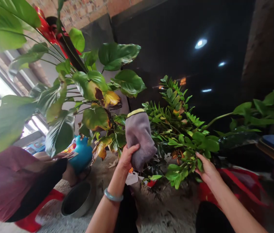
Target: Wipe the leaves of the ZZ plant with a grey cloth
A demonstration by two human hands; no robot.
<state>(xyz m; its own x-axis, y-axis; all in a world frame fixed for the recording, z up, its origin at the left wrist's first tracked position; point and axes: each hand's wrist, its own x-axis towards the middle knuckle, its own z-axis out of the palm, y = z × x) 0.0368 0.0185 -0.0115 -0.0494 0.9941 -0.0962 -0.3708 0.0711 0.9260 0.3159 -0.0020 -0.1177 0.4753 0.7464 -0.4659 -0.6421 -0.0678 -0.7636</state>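
My left hand (128, 156) is closed around a grey cloth (139, 137) with a yellow edge, held up in front of a small-leaved green plant (176, 129). A pale green bangle sits on that wrist. My right hand (207, 169) reaches into the right side of the same plant, fingers curled around a leafy stem (188, 165). A big-leaved plant (88, 84) with some yellow and brown leaves rises to the left of the cloth.
Another person in a dark red top (8, 181) sits at the lower left on a red stool. A metal bowl (78, 199) lies on the floor near a blue pot (82, 153). A dark glossy panel (188, 48) stands behind the plants. Red items (239, 187) lie at the right.
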